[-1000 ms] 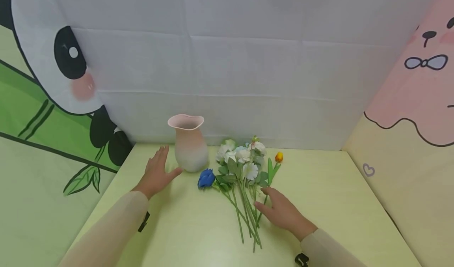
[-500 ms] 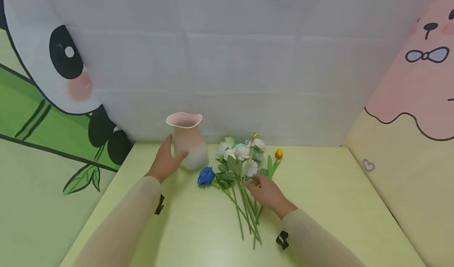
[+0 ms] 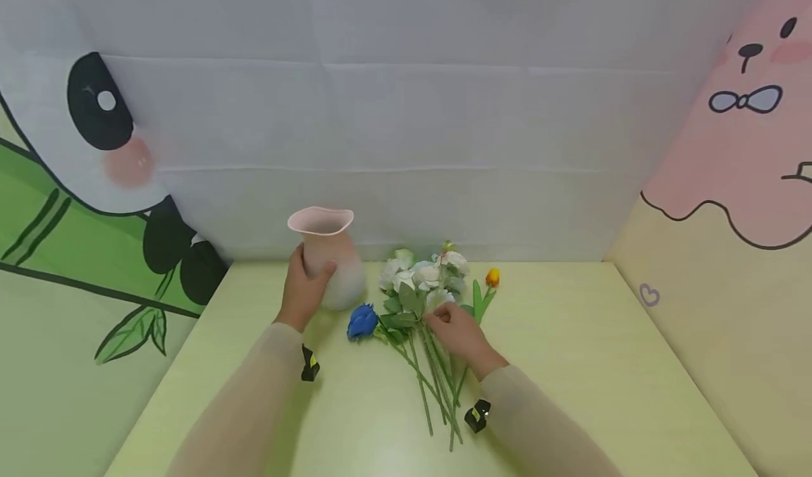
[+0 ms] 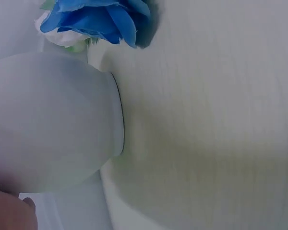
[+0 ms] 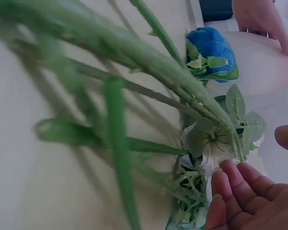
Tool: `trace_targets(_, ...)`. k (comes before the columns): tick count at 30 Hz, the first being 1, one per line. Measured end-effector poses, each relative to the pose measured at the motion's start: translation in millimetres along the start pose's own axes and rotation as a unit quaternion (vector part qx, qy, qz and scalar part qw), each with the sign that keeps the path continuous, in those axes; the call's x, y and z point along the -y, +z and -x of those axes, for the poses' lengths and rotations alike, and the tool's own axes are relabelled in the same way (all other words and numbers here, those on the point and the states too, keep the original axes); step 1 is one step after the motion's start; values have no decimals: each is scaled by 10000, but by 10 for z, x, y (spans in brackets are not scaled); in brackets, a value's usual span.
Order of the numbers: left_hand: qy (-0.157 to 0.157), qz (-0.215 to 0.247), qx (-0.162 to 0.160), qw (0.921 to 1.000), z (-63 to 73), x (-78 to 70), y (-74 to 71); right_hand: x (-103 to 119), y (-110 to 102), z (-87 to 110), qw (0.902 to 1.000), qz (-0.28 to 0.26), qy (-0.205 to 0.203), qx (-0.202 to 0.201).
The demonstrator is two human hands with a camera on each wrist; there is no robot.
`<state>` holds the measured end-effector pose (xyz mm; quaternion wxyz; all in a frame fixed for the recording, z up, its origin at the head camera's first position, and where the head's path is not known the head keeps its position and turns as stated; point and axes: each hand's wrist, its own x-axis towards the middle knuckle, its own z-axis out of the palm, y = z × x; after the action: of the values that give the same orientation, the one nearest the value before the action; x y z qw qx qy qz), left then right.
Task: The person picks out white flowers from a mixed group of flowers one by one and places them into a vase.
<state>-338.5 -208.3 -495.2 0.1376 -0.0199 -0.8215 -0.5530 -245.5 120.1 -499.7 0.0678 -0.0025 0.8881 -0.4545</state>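
Pale-yellow table (image 3: 558, 364): pink-and-white vase (image 3: 345, 280) upright, your left hand (image 3: 302, 292) clasped round it. White flowers (image 3: 426, 275) lie right; your right hand (image 3: 458, 332), thumb and fingers apart, is at their stems (image 3: 421, 392). Blue rose (image 3: 362, 322) between; orange tulip (image 3: 493, 277) rightmost.

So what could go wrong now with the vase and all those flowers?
The stems cross over each other, so if the right hand lifts one, others might get dragged along. Only the left hand grips the vase, so it might slip or tip. And the blue flower lies close to the vase, so it could get bumped if the vase moves.
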Motion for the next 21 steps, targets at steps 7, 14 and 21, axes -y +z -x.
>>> trace_targets(7,144,138,-97,9998,-37,-112,-56,69,2,-117,9999,-3,133,-108)
trace_targets(14,117,288,-168,9994,-115,-173,25,25,-28,-177,9989,36,385,-256)
trace_targets(21,49,192,-190,9996,-153,-107,19,3,22,-314,9992,50,352,-203)
